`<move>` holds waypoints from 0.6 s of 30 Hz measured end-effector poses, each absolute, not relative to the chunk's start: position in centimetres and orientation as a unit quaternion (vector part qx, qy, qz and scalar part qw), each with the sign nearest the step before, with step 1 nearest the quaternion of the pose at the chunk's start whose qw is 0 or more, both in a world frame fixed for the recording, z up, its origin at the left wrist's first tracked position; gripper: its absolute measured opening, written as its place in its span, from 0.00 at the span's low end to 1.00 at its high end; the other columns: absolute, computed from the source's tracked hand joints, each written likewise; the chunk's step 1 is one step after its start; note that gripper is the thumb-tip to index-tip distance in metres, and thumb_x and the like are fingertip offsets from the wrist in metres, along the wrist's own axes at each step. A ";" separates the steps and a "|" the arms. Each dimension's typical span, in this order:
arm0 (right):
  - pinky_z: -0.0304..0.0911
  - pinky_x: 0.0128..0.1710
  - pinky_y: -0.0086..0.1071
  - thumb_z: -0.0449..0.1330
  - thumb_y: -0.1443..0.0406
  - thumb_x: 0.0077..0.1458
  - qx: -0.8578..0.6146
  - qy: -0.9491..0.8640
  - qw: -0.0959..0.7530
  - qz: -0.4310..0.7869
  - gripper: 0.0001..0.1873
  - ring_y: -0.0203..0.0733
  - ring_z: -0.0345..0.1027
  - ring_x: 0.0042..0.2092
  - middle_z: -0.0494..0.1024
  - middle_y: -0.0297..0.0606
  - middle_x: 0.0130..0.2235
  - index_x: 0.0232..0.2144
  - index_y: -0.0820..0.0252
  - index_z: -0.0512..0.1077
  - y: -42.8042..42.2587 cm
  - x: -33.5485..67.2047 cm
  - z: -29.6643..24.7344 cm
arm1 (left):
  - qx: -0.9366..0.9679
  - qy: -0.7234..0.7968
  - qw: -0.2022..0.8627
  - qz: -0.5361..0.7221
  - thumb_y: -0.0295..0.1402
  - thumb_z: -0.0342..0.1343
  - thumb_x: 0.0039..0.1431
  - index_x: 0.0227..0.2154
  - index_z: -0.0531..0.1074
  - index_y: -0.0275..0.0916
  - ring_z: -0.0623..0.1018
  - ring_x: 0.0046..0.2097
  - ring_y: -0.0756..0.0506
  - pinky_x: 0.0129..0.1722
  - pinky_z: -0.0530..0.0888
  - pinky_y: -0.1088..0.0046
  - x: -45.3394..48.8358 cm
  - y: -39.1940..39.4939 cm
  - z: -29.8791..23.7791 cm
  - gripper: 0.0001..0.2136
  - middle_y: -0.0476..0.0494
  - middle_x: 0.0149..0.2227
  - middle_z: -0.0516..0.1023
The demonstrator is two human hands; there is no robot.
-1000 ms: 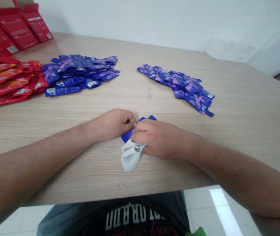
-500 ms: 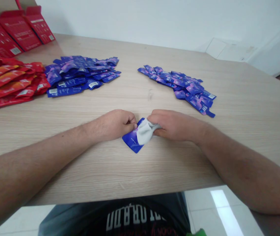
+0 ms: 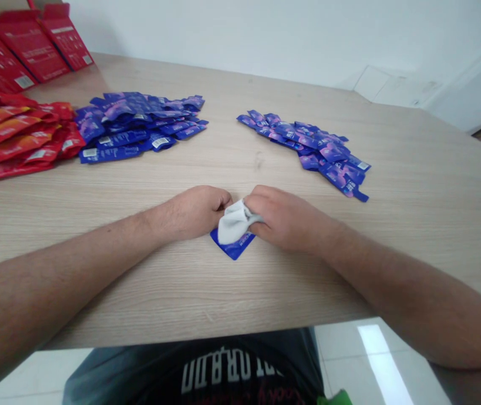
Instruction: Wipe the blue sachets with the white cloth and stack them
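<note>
A blue sachet [image 3: 235, 245] lies flat on the wooden table [image 3: 265, 292] near its front edge. My left hand [image 3: 196, 211] is curled at the sachet's left end, fingers pinched on it. My right hand [image 3: 284, 216] is closed on a small white-grey cloth [image 3: 232, 221] that lies on top of the sachet. The two hands nearly touch above the sachet, and most of it is covered by the cloth and fingers.
A pile of blue sachets [image 3: 134, 126] lies at the back left, another spread [image 3: 311, 149] at the back right. Red sachets [image 3: 16, 138] are heaped at the left edge, with red cartons [image 3: 25, 48] behind them. A white wall stands beyond the table.
My right hand lifted the cloth from the near end of the sachet, swung it right, then brought it back left over the sachet. My left hand stayed in place.
</note>
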State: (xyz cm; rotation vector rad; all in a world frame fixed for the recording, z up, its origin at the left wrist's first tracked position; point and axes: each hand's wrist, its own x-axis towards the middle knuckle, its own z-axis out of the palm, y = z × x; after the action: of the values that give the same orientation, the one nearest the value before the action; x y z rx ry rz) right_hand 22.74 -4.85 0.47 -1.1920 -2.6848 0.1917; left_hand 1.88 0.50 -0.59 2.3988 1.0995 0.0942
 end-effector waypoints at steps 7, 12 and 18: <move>0.59 0.42 0.34 0.58 0.67 0.59 -0.304 -0.946 0.042 0.109 0.01 0.42 0.65 0.40 0.71 0.39 0.38 0.35 0.59 0.69 -4.9 23.3 0.6 | 0.883 0.396 0.250 0.026 0.36 0.49 0.59 0.31 0.76 0.41 0.73 0.27 0.51 0.27 0.63 0.76 1.9 0.5 -0.3 0.11 0.53 0.25 0.77; 0.59 0.42 0.34 0.59 0.65 0.58 -0.441 -0.892 0.082 0.050 0.05 0.44 0.65 0.40 0.71 0.42 0.38 0.36 0.62 0.69 -2.9 25.3 0.3 | 0.884 0.395 0.248 0.039 0.36 0.49 0.58 0.30 0.75 0.42 0.72 0.26 0.51 0.26 0.61 0.76 1.9 0.5 -0.6 0.10 0.54 0.23 0.75; 0.60 0.43 0.33 0.60 0.67 0.56 -0.314 -0.931 0.030 0.185 0.04 0.42 0.67 0.41 0.73 0.38 0.39 0.36 0.59 0.71 -3.9 24.7 0.9 | 0.875 0.400 0.272 0.030 0.37 0.50 0.59 0.31 0.75 0.42 0.73 0.28 0.51 0.28 0.64 0.76 1.6 0.7 -0.7 0.10 0.54 0.25 0.77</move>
State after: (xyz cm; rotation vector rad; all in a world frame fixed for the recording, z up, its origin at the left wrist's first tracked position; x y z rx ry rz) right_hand 24.66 -3.87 0.92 -0.9678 -2.8683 0.5716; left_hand 1.64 0.68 -0.69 2.3555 1.0778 0.0804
